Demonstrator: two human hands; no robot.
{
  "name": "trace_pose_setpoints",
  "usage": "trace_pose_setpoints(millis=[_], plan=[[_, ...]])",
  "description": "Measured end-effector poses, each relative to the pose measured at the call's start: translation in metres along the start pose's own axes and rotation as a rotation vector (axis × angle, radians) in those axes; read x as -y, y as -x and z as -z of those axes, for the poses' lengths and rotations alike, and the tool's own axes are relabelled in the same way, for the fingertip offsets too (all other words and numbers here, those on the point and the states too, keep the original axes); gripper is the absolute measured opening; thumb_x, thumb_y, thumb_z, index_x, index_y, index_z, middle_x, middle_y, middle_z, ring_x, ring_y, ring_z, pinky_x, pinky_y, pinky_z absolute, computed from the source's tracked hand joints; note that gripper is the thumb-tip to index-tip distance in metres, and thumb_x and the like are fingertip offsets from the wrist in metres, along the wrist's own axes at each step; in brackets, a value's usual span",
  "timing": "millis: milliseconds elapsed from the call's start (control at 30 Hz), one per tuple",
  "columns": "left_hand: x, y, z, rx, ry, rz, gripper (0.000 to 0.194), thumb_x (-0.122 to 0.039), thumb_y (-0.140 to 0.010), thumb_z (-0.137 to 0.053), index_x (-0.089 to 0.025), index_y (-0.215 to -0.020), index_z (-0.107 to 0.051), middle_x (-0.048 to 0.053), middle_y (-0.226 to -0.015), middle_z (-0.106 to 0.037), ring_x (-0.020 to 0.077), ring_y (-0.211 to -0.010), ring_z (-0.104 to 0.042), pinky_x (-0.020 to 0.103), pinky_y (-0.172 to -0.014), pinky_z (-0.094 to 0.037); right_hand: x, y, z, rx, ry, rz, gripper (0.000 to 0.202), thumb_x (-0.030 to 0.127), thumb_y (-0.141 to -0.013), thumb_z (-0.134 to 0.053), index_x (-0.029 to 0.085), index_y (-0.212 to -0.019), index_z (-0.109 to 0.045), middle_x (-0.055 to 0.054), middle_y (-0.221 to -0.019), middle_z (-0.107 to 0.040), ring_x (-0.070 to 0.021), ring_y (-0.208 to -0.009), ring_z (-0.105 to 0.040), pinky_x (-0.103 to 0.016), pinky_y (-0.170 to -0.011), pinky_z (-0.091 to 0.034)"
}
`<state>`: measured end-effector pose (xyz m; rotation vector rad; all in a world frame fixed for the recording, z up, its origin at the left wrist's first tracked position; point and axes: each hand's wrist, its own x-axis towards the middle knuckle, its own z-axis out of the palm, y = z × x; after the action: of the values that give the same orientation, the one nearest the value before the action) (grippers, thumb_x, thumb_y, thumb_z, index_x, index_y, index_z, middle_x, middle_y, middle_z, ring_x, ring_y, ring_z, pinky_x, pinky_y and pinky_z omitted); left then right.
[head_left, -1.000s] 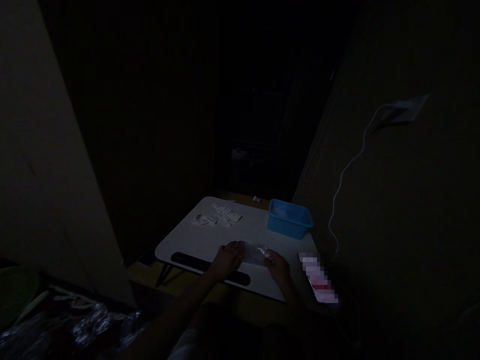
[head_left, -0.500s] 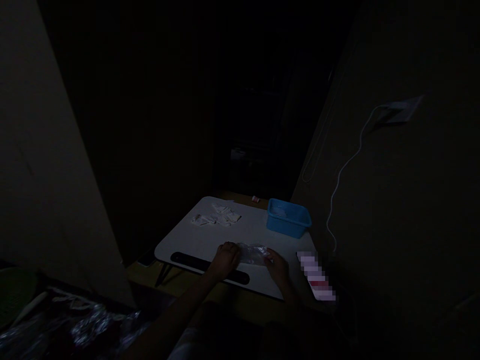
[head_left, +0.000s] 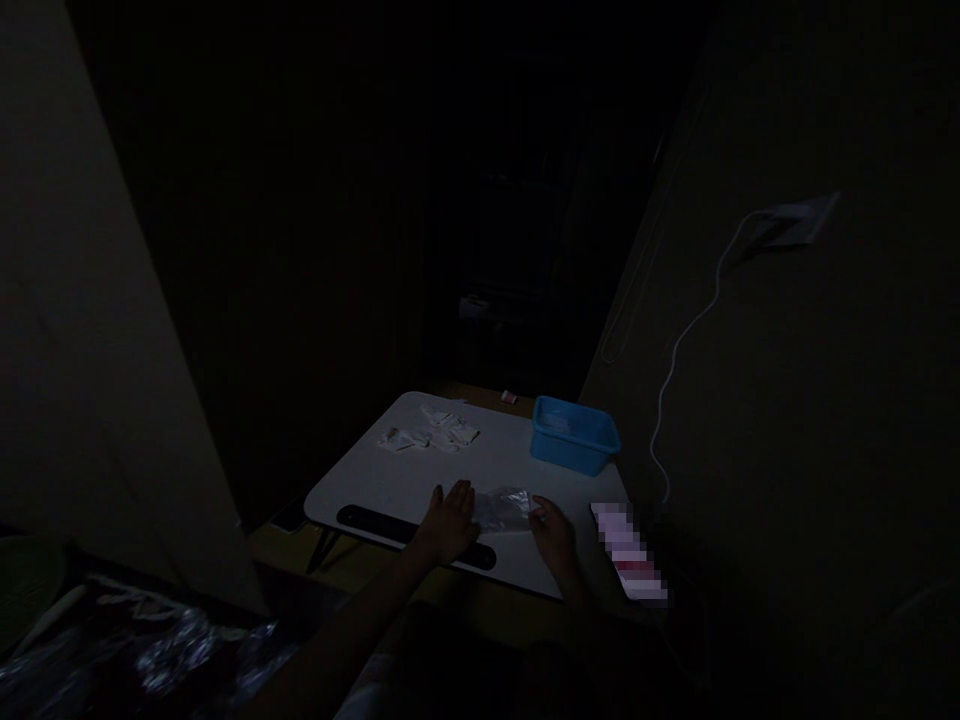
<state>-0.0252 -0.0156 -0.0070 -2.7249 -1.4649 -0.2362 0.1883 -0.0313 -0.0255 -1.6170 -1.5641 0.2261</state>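
Dim light. To flatten the clear plastic bag (head_left: 504, 509), I'd keep the left palm light and draw the film taut without creasing. Bag lies on the white table (head_left: 375, 475), between both hands: left hand (head_left: 450, 522) open at its left end, right hand (head_left: 551, 525) pinching the right edge.

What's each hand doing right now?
Left hand: fingers extended, against the clear plastic bag.
Right hand: fingers curled at the bag's other end; grip unclear.
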Motion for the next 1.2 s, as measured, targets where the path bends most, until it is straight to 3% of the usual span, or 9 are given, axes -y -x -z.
trace_pose_setpoints(millis=[167, 267, 367, 467, 633, 867, 1200], plan=[[0.0, -0.001, -0.004, -0.007, -0.003, 0.006, 0.058, -0.041, -0.084, -0.025, -0.006, -0.13, -0.027, 0.019, -0.137, -0.021, 0.0279, -0.128, -0.014, 0.053, -0.098, -0.01, -0.001, 0.001, 0.003, -0.071, 0.089, 0.024, 0.036, 0.021, -0.073, -0.036, 0.013, -0.101, -0.057, -0.008, -0.088, -0.064, -0.0191, -0.081, -0.058, -0.031, -0.073, -0.046], [0.001, -0.001, -0.004, -0.011, -0.013, 0.008, 0.058, -0.041, -0.084, -0.024, -0.006, -0.131, -0.027, 0.02, -0.137, -0.021, 0.0285, -0.128, -0.015, 0.054, -0.097, -0.01, 0.016, 0.008, 0.002, -0.092, 0.238, 0.184, 0.04, 0.014, -0.073, -0.034, 0.013, -0.106, -0.055, -0.011, -0.103, -0.06, -0.0206, -0.097, -0.052, -0.036, -0.086, -0.04], [0.0, -0.001, -0.002, 0.007, -0.022, 0.012, 0.058, -0.04, -0.084, -0.023, -0.006, -0.131, -0.026, 0.02, -0.137, -0.021, 0.0285, -0.127, -0.016, 0.054, -0.097, -0.012, 0.043, 0.016, -0.006, 0.16, 0.34, 0.424, 0.044, 0.014, -0.077, -0.034, 0.016, -0.12, -0.045, -0.008, -0.122, -0.049, -0.0184, -0.114, -0.041, -0.036, -0.095, -0.031], [-0.001, -0.001, 0.0, 0.025, -0.024, 0.013, 0.058, -0.038, -0.083, -0.024, -0.006, -0.131, -0.025, 0.019, -0.138, -0.02, 0.0277, -0.128, -0.015, 0.054, -0.097, -0.012, 0.064, 0.021, -0.018, 0.318, 0.401, 0.504, 0.044, 0.026, -0.084, -0.031, 0.016, -0.127, -0.036, -0.007, -0.133, -0.037, -0.0175, -0.123, -0.028, -0.039, -0.102, -0.02], [-0.001, 0.0, 0.003, 0.049, -0.034, 0.004, 0.056, -0.035, -0.083, -0.026, -0.007, -0.131, -0.026, 0.018, -0.138, -0.019, 0.0279, -0.128, -0.015, 0.054, -0.097, -0.013, 0.068, 0.022, -0.02, 0.418, 0.441, 0.449, 0.045, 0.036, -0.088, -0.022, 0.018, -0.128, -0.033, -0.008, -0.135, -0.033, -0.019, -0.125, -0.025, -0.047, -0.102, -0.011], [-0.001, -0.001, 0.001, 0.017, -0.012, 0.014, 0.059, -0.04, -0.083, -0.026, -0.006, -0.131, -0.026, 0.019, -0.137, -0.021, 0.0283, -0.127, -0.016, 0.054, -0.097, -0.013, 0.056, 0.021, -0.009, 0.397, 0.495, 0.35, 0.049, 0.04, -0.088, -0.019, 0.017, -0.129, -0.032, -0.009, -0.136, -0.029, -0.0198, -0.127, -0.021, -0.05, -0.102, -0.005], [-0.001, 0.0, 0.001, 0.032, -0.02, 0.02, 0.06, -0.042, -0.084, -0.022, -0.005, -0.132, -0.024, 0.018, -0.138, -0.018, 0.027, -0.128, -0.014, 0.053, -0.098, -0.012, 0.051, 0.021, -0.014, 0.351, 0.569, 0.181, 0.052, 0.039, -0.087, -0.016, 0.014, -0.13, -0.03, -0.01, -0.137, -0.025, -0.0211, -0.127, -0.018, -0.052, -0.1, -0.002]])
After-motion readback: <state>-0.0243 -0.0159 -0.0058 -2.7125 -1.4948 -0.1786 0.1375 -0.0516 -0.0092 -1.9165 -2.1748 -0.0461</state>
